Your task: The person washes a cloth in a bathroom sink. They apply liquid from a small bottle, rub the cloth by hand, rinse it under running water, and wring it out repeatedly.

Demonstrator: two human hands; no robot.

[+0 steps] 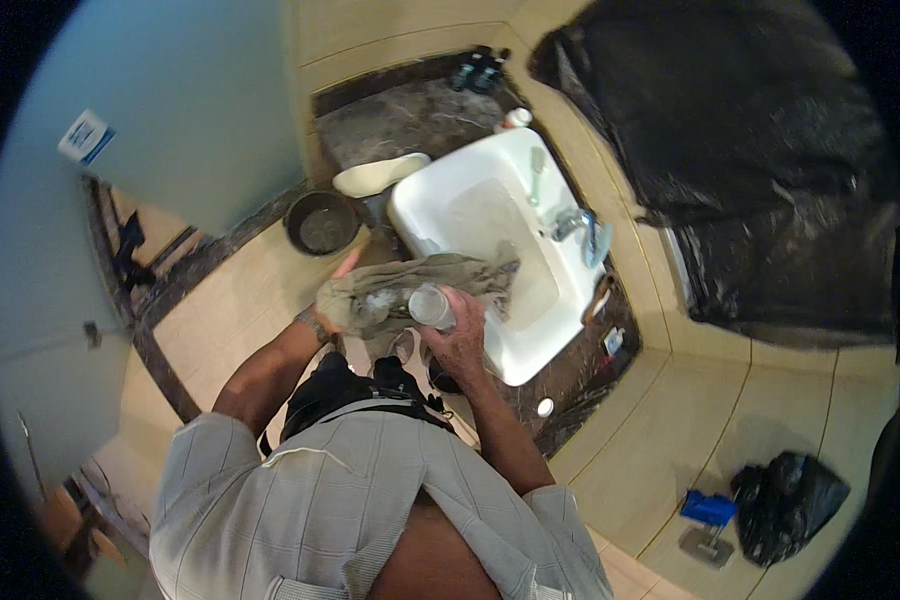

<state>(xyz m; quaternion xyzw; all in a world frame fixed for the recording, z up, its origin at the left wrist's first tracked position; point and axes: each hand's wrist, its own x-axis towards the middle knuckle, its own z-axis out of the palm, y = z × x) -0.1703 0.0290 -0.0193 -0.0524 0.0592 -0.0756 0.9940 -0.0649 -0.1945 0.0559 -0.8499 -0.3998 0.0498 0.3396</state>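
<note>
Right hand (458, 335) had its fingers curled shut around a small clear cup or jar (430, 305), mouth tipped toward the cloth. Left hand (332, 300) was mostly buried under a grey-green cloth (400, 285), only a fingertip and the wrist with a watch showing; it seemed to grip the cloth from below, but how far the fingers closed could not be told. The cloth was bunched between both hands, one end draped over the front rim of the white sink (515, 360).

Step in hand, as a judgement: pouring or dabbing something from the cup onto the cloth, which showed pale wet patches. The next move likely called for keeping the cup steady and the cloth gathered over the basin so nothing dripped on the floor.

The sink carried a chrome tap (573, 222) and a toothbrush (536, 172) on its ledge. A dark round bucket (321, 222) stood on the floor to the left, a pale slipper-like thing beyond it. Beige tiled floor with dark marble bands, a black plastic bag (785, 500) lower right.
</note>
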